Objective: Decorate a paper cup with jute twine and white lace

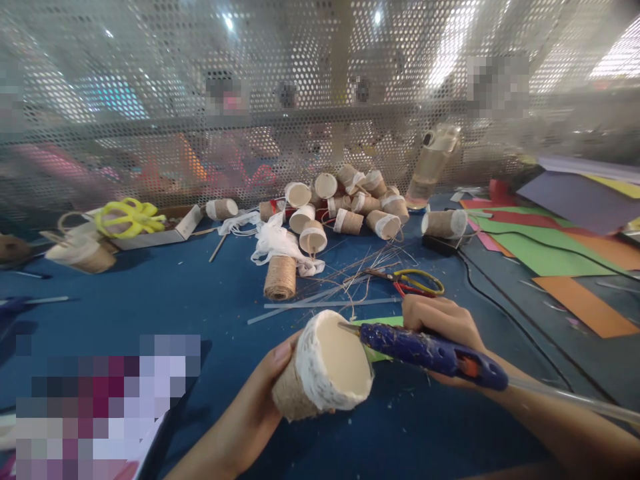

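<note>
My left hand (263, 387) is wrapped around a twine-covered cup (295, 393) with a white lace band round its rim. The cup is tilted, its open mouth turned up toward the right. In my right hand (445, 327) is a blue glue gun (425, 350), a clear glue stick (570, 397) sticking out of its back end. The gun's metal nozzle points left, at the upper part of the cup's mouth; I cannot tell if it touches. A piece of green paper (383, 357) lies behind the cup.
Behind stand a twine spool (280, 277), scissors (420, 283), loose glue sticks (300, 303) and several twine-wrapped cups (383, 223). A bottle (433, 163) leans by the perforated screen (320, 133). Colored paper (540, 250) and a black cable (505, 307) lie right; yellow ribbon (130, 217) lies left.
</note>
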The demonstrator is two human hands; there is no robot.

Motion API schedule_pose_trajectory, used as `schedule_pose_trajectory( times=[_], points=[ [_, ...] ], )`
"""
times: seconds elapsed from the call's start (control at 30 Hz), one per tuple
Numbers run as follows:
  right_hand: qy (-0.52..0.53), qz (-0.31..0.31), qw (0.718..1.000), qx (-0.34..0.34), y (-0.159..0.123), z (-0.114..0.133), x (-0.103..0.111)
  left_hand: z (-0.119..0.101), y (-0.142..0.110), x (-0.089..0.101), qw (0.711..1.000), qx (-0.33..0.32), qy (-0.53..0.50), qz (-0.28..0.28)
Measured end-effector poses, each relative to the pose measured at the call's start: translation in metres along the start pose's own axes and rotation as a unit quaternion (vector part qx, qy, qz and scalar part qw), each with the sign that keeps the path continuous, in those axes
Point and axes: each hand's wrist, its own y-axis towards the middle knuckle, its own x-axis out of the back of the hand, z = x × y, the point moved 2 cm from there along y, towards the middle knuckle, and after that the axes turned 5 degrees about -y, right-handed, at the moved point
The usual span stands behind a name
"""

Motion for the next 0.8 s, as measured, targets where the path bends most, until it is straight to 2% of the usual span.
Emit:
schedule_pose_trajectory(
  times=[0.1,0.2,0.27,0.37,0.57,0.8],
  points=[
    [0.007,-0.028,1.000,-0.002,0.0008,0.0007,0.0011,-0.0009,0.0010,-0.0024,1.000,0.008,-0.006,0.017],
    [0.000,-0.029,1.000,0.002,0.0026,0.0018,0.0015,0.0004,0.0008,-0.0030,0.999,0.034,-0.005,0.024],
    [-0.006,-0.018,1.000,0.009,0.0036,0.0026,0.0016,0.0020,0.0003,-0.0014,0.999,0.042,0.004,0.014],
    [-0.020,-0.033,0.999,0.021,0.0037,0.0045,0.0028,0.0051,0.0006,0.0023,0.999,0.040,0.019,0.003],
    [-0.063,-0.044,0.996,0.038,0.0022,0.0058,-0.0003,0.0083,0.0046,0.0011,0.997,0.034,0.021,0.068],
    [-0.106,-0.054,0.992,0.031,-0.0006,0.0037,-0.0055,0.0068,0.0026,-0.0050,0.994,0.070,0.032,0.076]
  ],
)
